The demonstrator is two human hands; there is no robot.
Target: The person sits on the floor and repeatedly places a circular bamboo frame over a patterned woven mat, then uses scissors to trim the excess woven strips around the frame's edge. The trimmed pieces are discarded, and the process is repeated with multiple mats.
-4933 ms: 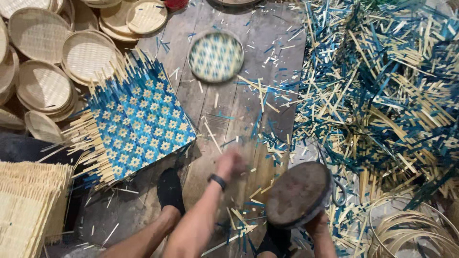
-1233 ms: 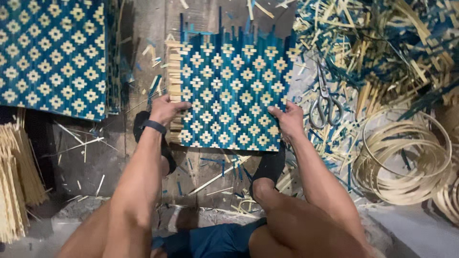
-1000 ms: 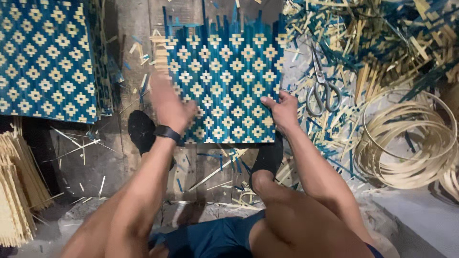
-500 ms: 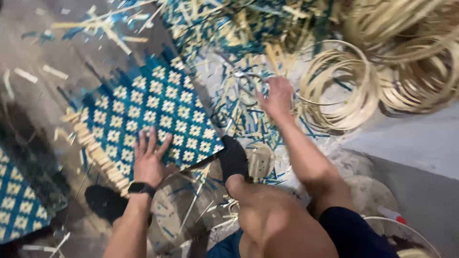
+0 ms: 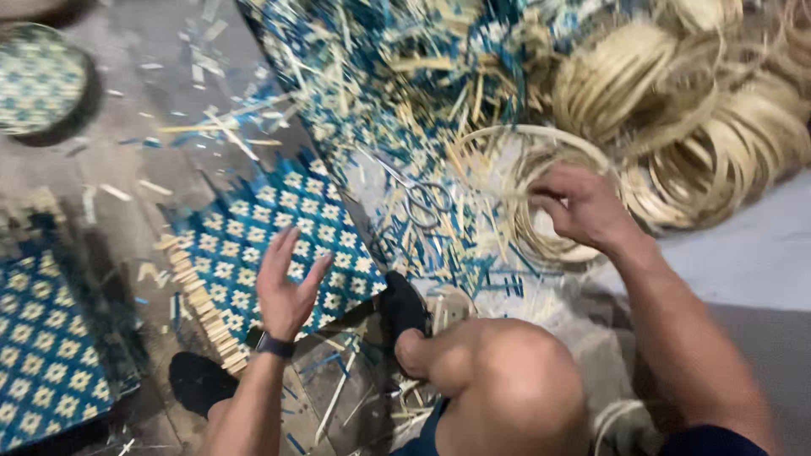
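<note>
R hand [image 5: 583,211] grips bamboo hoop [image 5: 541,190]; L hand [image 5: 285,287] open over woven mat [image 5: 270,245].

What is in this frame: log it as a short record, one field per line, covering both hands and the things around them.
Setting: person seated on a littered floor, head camera looking down
Left hand: open, palm showing, raised over the blue-and-cream woven mat
Right hand: fingers curled on a bamboo hoop
Scissors: lying among the offcuts, between the hands
Offcuts: heap of blue and natural bamboo strips
Hoop stack: coiled bamboo rings, upper right
Second mat: same pattern, lower left
Round woven tray: upper left
</note>
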